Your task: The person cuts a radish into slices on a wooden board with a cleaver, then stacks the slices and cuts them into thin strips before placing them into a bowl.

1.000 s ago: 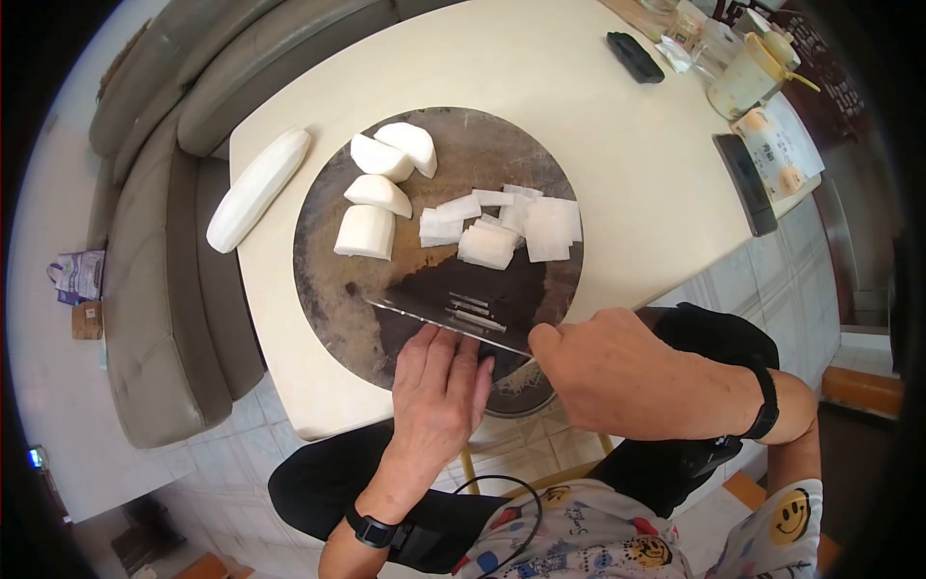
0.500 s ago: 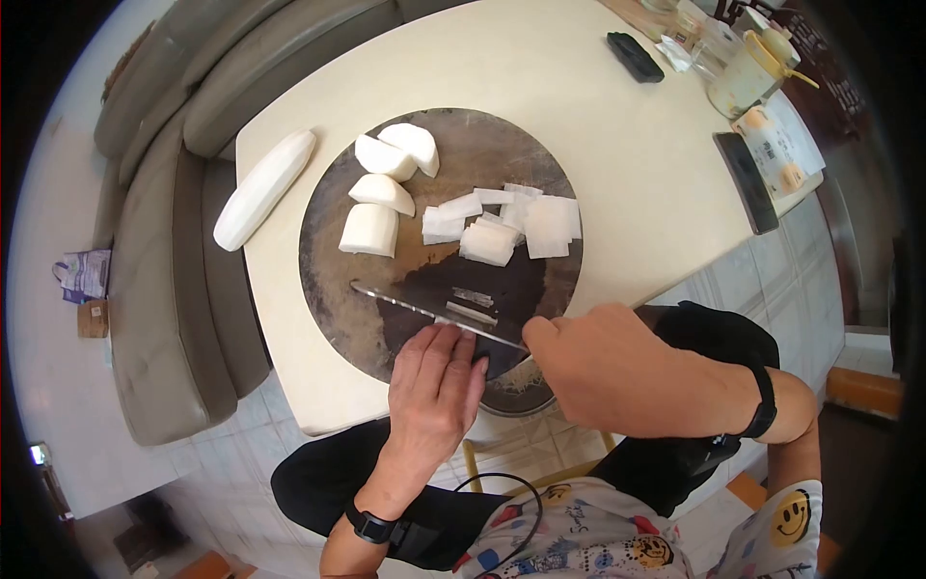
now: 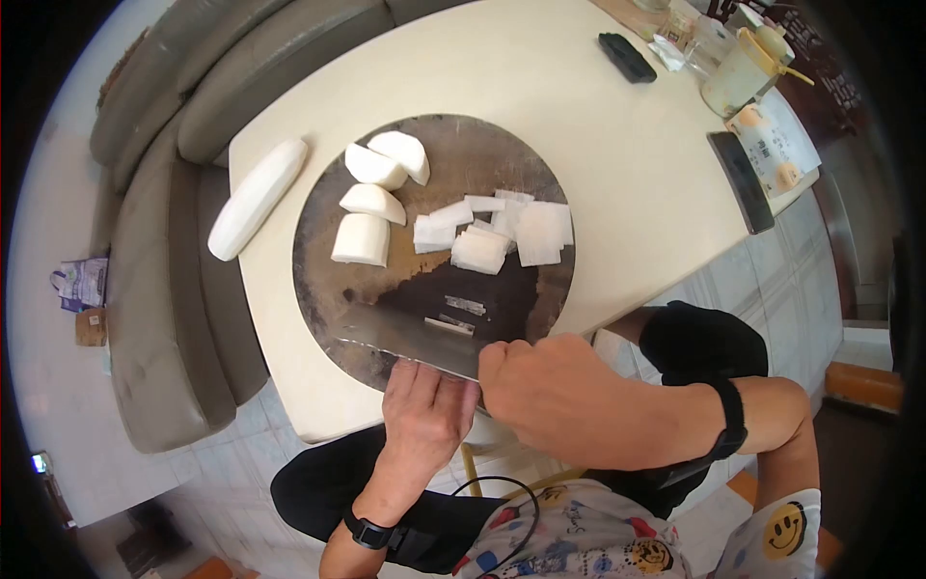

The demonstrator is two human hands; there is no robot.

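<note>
My right hand (image 3: 579, 400) is closed round the handle of a wide-bladed kitchen knife (image 3: 415, 338). Its blade is tilted, face up, across the lower part of a round dark chopping board (image 3: 328, 207). Against the blade's near side rest the bunched, bent fingers of my left hand (image 3: 424, 415), pressing on a white radish piece that the blade now hides. Beyond the blade lie a few thin strips (image 3: 451, 326). Flat rectangular radish slices (image 3: 477, 249) are heaped on the board's right, and thick radish chunks (image 3: 362, 238) on its left.
A whole peeled radish (image 3: 258, 198) lies at the table's left edge. On the right are a phone (image 3: 741, 181), a pack with printed pictures (image 3: 774, 150), a yellow-lidded jug (image 3: 738, 82) and a black object (image 3: 627, 58). A grey sofa (image 3: 178, 289) stands beyond the table's left side.
The knife has come nearer to me and left, tipping so its broad face shows. My right hand moved with it. My left hand has drawn slightly back, and the piece at its fingertips is now covered.
</note>
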